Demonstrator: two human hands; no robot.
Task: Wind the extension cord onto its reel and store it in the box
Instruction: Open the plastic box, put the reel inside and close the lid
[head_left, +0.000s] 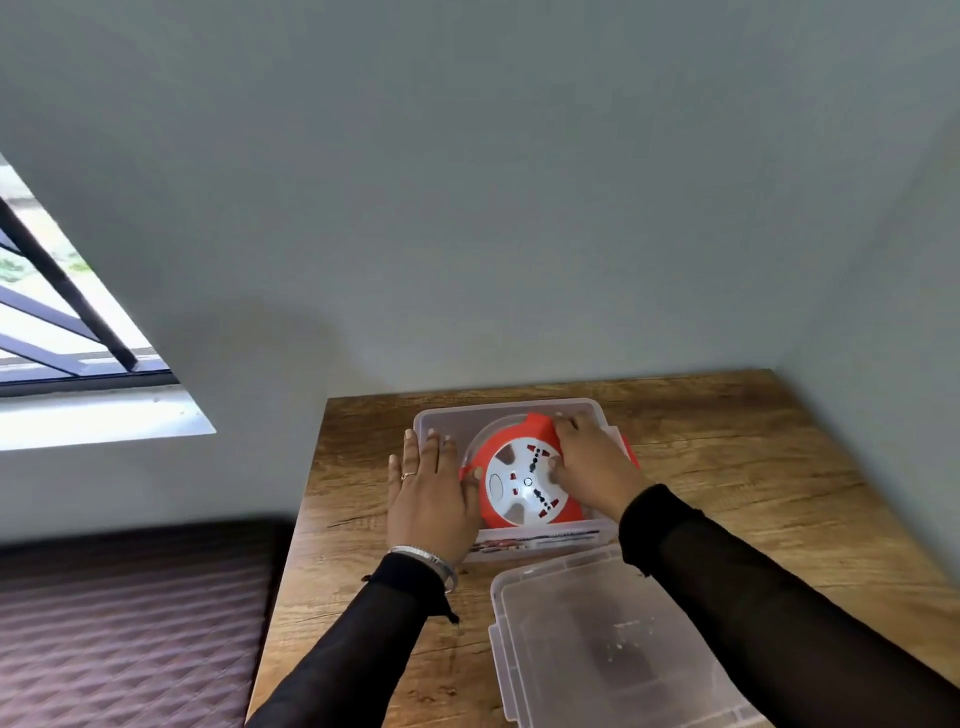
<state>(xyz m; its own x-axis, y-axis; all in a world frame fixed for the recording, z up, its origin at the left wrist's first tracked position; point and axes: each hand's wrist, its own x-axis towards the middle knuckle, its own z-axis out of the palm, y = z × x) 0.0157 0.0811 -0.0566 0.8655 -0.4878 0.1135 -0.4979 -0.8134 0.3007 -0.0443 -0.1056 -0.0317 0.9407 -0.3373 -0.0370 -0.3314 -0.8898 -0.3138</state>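
Observation:
The red extension cord reel (519, 480), with a white socket face, lies flat inside a clear plastic box (457, 415) on the wooden table. My right hand (587, 465) rests on the reel's right side, thumb on the white face and fingers over the red rim. My left hand (431, 488) lies flat with fingers spread on the box's left edge, thumb touching the reel's left rim. No loose cord shows.
The box's clear lid (613, 654) lies on the wooden table (753, 457) in front of the box. Grey walls meet behind the table. A dark quilted bed (124, 623) is at the left, and a window (47, 322) is higher up.

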